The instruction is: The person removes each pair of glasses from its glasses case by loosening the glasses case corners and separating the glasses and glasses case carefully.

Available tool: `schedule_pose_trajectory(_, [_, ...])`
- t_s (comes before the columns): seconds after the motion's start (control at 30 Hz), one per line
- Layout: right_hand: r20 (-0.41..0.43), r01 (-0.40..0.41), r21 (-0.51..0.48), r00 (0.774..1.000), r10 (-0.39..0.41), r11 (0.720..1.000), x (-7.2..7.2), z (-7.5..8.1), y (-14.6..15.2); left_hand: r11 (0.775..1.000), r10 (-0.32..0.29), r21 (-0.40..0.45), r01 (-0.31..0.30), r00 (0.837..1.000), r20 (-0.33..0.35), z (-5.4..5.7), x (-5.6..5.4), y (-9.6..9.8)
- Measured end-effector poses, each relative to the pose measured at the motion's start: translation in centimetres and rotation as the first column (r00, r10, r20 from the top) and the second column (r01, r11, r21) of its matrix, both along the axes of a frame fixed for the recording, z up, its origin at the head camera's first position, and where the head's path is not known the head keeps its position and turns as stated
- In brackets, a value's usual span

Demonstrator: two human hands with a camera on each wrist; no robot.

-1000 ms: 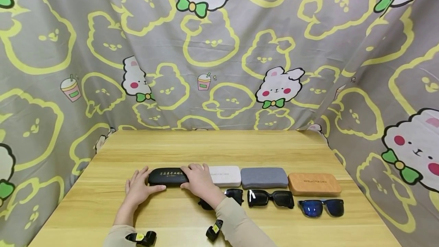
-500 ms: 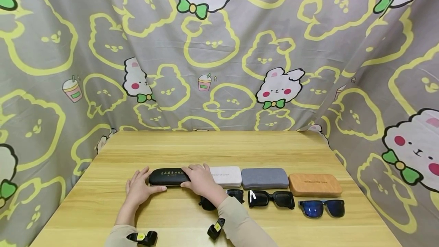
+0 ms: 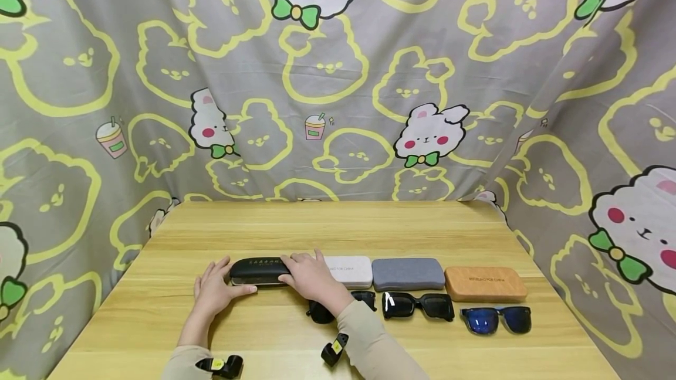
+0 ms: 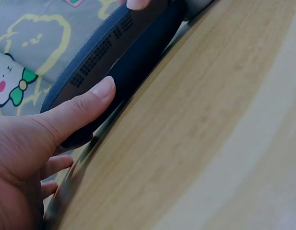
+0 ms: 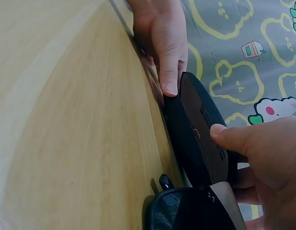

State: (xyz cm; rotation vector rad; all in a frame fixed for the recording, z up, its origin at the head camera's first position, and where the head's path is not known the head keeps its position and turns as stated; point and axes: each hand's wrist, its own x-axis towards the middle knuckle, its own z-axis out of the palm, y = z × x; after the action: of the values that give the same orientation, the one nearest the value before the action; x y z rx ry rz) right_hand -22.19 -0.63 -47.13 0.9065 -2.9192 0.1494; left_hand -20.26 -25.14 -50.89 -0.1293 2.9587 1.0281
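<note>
A black glasses case (image 3: 257,268) lies at the left end of a row, its lid partly raised. Dark printing shows on the lid's grey-brown lining (image 4: 102,50) in the left wrist view. My left hand (image 3: 215,287) holds the case's left end, thumb on the front of the lower half, other fingers partly hidden behind. At the right end my right hand (image 3: 311,277) grips the lid, its thumb at the lid's front edge in the right wrist view. Black sunglasses (image 3: 319,312) lie just in front of my right hand, partly covered by that arm.
To the right stand a white case (image 3: 348,271), a grey-blue case (image 3: 408,273) and an orange-brown case (image 3: 486,284). Before them lie black sunglasses (image 3: 417,305) and blue-lensed sunglasses (image 3: 496,320). Patterned curtain (image 3: 338,87) hangs behind the wooden table (image 3: 338,224).
The black case was closed a second ago; its lid has tilted up and back, baring the inside at the front. My right hand has risen slightly; the left hand stays in place.
</note>
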Motion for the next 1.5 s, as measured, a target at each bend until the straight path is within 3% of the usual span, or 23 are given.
schedule_pose_trajectory(1.5, [0.062,0.042,-0.109,0.997,-0.036,0.993,-0.62,-0.73,-0.20,1.000,0.000,0.001,0.000,1.000,-0.004,0.17,0.22,0.08])
